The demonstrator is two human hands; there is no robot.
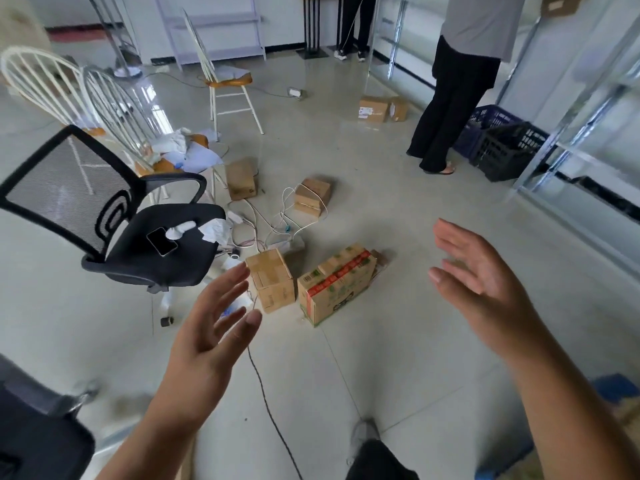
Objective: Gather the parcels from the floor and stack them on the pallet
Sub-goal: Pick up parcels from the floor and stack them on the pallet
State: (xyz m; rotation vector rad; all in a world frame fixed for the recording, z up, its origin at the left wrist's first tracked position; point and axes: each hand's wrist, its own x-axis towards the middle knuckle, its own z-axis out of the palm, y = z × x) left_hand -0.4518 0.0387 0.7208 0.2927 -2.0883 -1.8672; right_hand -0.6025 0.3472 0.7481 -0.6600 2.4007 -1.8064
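Several cardboard parcels lie on the pale floor. Nearest me is a printed carton with a red stripe [337, 284], and a plain brown box [272, 278] sits just left of it. Farther off are a taped box [313, 196], a brown box [240, 178] by the chairs, and two boxes [374, 109] near the back. My left hand [211, 327] and my right hand [481, 275] are raised in front of me, palms facing each other, fingers straight, holding nothing, on either side of the striped carton. A blue corner [614, 388] shows at lower right; I cannot tell whether it is the pallet.
A black mesh office chair [114, 233] with a phone on its seat stands to the left, with white chairs [221, 81] behind. White cables [277, 220] sprawl on the floor and a black cable [266, 403] runs toward me. A person [457, 98] stands by dark crates [502, 147].
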